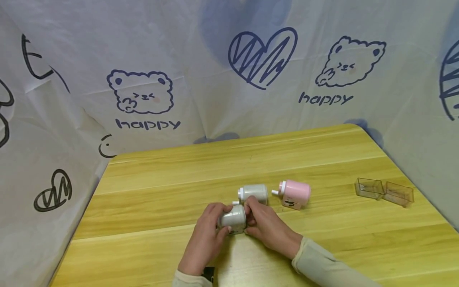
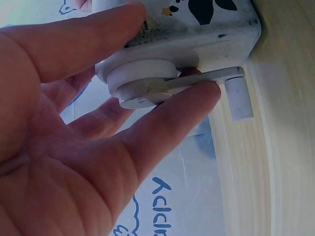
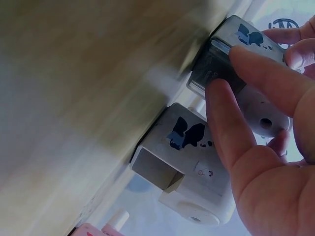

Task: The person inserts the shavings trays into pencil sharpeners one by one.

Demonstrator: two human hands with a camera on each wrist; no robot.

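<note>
My left hand [image 1: 207,235] holds a white pencil sharpener [image 1: 234,219] low over the table. In the left wrist view, the thumb lies on its printed side and a finger touches the crank [image 2: 209,77]. Fingertips of my right hand [image 1: 267,225] press at the dark see-through drawer [image 3: 216,71] in its end, seen in the right wrist view. Right behind lies a second white sharpener [image 1: 256,192] on its side, its drawer slot [image 3: 155,168] bare. A pink sharpener [image 1: 297,191] lies to the right, crank pointing left.
Two see-through drawers, one greyish [image 1: 369,188] and one pinkish [image 1: 399,194], sit side by side near the right edge of the wooden table [image 1: 161,183]. White cloth [image 1: 204,79] with bear and heart drawings hangs around the table.
</note>
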